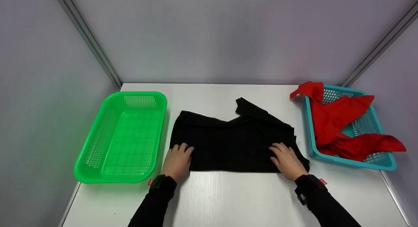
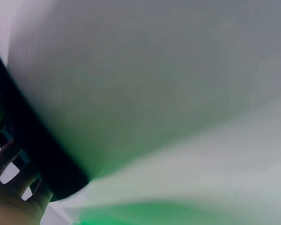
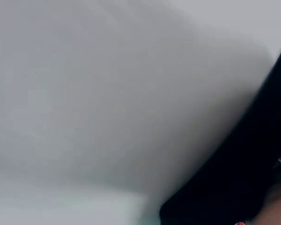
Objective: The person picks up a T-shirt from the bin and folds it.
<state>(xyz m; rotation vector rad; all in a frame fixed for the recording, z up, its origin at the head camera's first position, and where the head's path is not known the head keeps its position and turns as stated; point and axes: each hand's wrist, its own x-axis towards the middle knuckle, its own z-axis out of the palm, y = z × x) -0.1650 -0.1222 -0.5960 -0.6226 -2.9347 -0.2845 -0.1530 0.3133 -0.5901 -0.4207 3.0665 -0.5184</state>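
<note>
A black garment point(image 1: 228, 138), with a sleeve-like flap sticking out at its upper right, lies folded over on the white table. My left hand point(image 1: 178, 161) rests on its lower left corner, fingers spread and pointing away from me. On the lower right part lies my right hand point(image 1: 289, 163), its fingers loosely extended over the fabric. The left wrist view has the fingers point(image 2: 18, 180) against the black cloth's edge point(image 2: 47, 154). In the right wrist view, dark cloth point(image 3: 234, 173) covers most of the hand.
A green plastic basket point(image 1: 120, 179) with nothing in it stands to the left of the garment. To the right, a blue basket point(image 1: 388, 165) holds red cloth point(image 1: 333, 125) that hangs over its rim. Grey panels point(image 1: 212, 37) enclose the table point(image 1: 225, 201) at the back and sides.
</note>
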